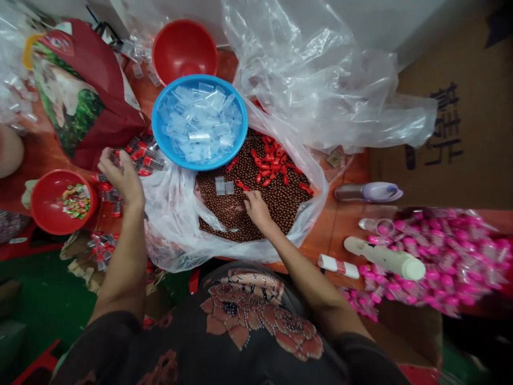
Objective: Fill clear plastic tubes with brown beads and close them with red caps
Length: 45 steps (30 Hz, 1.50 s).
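My right hand (258,209) reaches down over a bed of small brown balls (224,211) in a clear plastic bag. Its fingers are closed on the end of a small red plastic scoop (240,184). More red scoops (274,160) lie heaped on the balls, and clear plastic pieces (224,186) rest just left of that hand. My left hand (125,179) is raised at the left, fingers apart, beside a pile of small clear containers with red ends (146,160). Nothing shows clearly in its grasp.
A blue basin (156,125) of clear plastic pieces overlaps the bag's far edge; a red bowl (184,48) sits behind. Left is a red bowl (44,214) with colourful bits. Right are a purple-lidded bottle (368,191), a pale green bottle (385,258), pink-capped containers (444,262) and a carton (441,123).
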Each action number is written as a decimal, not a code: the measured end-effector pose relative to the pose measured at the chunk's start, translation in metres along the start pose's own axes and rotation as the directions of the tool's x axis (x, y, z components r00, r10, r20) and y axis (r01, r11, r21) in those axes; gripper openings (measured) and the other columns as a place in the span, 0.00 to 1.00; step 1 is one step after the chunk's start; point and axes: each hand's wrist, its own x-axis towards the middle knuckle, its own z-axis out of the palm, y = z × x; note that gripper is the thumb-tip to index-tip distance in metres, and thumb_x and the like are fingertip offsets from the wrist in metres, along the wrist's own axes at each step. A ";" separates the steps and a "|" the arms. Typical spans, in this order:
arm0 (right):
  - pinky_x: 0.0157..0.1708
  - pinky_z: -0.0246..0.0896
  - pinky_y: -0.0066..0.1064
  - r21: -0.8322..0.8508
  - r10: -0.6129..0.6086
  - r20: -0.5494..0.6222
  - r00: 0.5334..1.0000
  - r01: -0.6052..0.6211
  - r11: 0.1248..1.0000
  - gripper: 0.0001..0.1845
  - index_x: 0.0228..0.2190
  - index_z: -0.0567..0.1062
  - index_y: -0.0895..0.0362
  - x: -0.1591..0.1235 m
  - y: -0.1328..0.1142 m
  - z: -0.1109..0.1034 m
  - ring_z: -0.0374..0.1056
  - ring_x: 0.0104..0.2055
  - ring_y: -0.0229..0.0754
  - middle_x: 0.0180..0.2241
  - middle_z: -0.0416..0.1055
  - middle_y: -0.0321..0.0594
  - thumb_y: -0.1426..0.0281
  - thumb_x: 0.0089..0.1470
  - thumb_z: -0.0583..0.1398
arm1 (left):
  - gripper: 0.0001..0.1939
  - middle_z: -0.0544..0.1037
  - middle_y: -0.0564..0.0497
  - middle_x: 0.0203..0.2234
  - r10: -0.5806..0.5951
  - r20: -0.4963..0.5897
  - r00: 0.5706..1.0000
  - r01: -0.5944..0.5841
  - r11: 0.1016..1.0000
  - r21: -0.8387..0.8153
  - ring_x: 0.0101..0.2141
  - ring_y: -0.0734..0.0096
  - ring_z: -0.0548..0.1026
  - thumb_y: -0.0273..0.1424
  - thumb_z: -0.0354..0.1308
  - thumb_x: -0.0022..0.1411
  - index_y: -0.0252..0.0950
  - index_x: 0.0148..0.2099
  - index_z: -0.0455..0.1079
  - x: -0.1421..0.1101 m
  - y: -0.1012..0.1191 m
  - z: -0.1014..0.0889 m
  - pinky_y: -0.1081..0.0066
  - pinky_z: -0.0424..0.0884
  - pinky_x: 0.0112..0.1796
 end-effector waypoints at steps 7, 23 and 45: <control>0.49 0.64 0.41 -0.072 0.120 0.002 0.993 -0.119 0.990 0.20 0.53 0.69 0.59 0.042 0.008 0.016 0.67 0.48 0.50 0.49 0.67 0.51 0.71 0.59 0.53 | 0.12 0.75 0.44 0.40 0.051 0.698 0.714 -0.028 0.999 -0.045 0.40 0.65 0.73 0.31 0.55 0.64 0.33 0.48 0.71 -0.159 0.036 0.098 0.66 0.68 0.45; 0.40 0.65 0.34 0.546 0.447 -0.114 0.887 -0.320 0.774 0.19 0.46 0.73 0.55 -0.118 0.069 -0.014 0.67 0.34 0.40 0.39 0.70 0.40 0.59 0.56 0.59 | 0.18 0.73 0.45 0.42 0.205 0.905 0.373 -0.523 0.852 0.022 0.46 0.58 0.69 0.35 0.59 0.62 0.42 0.54 0.73 -0.206 0.068 0.198 0.66 0.63 0.47; 0.48 0.66 0.42 0.773 0.519 -0.142 0.843 -0.233 0.590 0.24 0.46 0.74 0.55 -0.124 0.081 -0.067 0.71 0.44 0.45 0.45 0.75 0.43 0.56 0.50 0.62 | 0.20 0.77 0.49 0.31 -0.037 0.990 0.138 0.655 0.753 -0.064 0.28 0.72 0.73 0.34 0.71 0.42 0.31 0.39 0.74 -0.257 0.092 0.174 0.70 0.71 0.30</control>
